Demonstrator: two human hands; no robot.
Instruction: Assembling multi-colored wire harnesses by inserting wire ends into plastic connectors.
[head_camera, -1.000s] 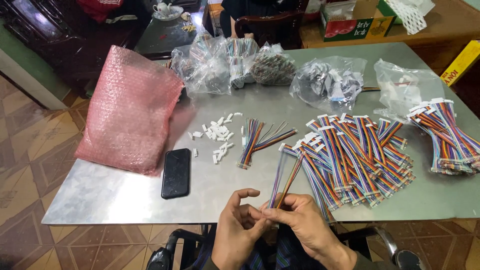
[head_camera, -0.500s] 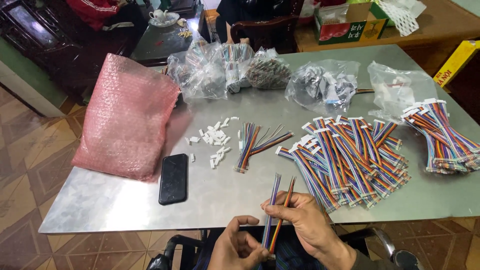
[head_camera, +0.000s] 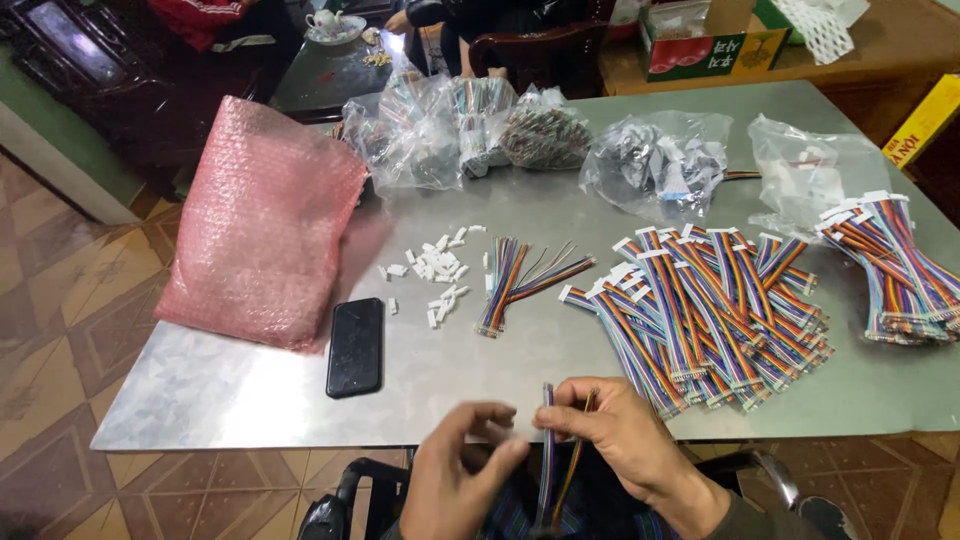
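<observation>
Lowered since the earlier frame: both hands and the held cable, now at the near table edge instead of above the tabletop; left thumb and fingers drawn closer together.

Far left of the hands: pink bubble wrap (head_camera: 262, 222), lying flat on the table (head_camera: 200, 400). Up and left of the left hand: black phone (head_camera: 356, 346), face down, just beside the wrap's lower corner. Above the left hand: loose white connectors (head_camera: 436, 272), scattered, well apart from the hands.

Left hand (head_camera: 462, 478): fingers curled, thumb and forefinger pinched together; whether anything sits in the pinch cannot be told. Just left of the cable, not clearly touching it.

Cable (head_camera: 548, 450): multicoloured ribbon, hanging upright between the hands, lower end dropping below the table edge. An orange strand runs just beside it.

Right hand (head_camera: 618, 436): closed on the cable's top end, thumb and fingers pinching it.

Above the cable: small bundle (head_camera: 505, 283) of ribbon cables, next to the connectors. Above the right hand: large pile (head_camera: 700, 300) of ribbon cables with white ends. Far right: second pile (head_camera: 895, 262). Beyond all, at the far table side: clear bags (head_camera: 560, 140) of parts.
</observation>
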